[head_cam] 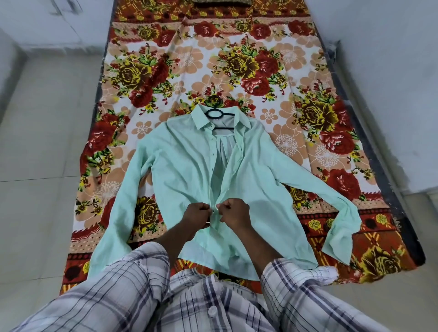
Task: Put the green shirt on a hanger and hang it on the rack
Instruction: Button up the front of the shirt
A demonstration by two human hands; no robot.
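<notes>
Two hands work at the lower front of the green shirt (180, 166). The left hand (198, 214) and right hand (234, 213) each pinch a front edge and draw them together, likely buttoning so it stays on. One shirt lies flat on one floral bedsheet (213, 66). One black hanger (216, 113) sits inside its collar. No rack in view.

It was a bedroom in a home. Under the fingers (203, 209) and far beyond them lay a low mattress (379, 166) with a flowered bedsheet (237, 61), a pillow (221, 2) at its far end; left and right of them was pale tiled floor (42, 142).
</notes>
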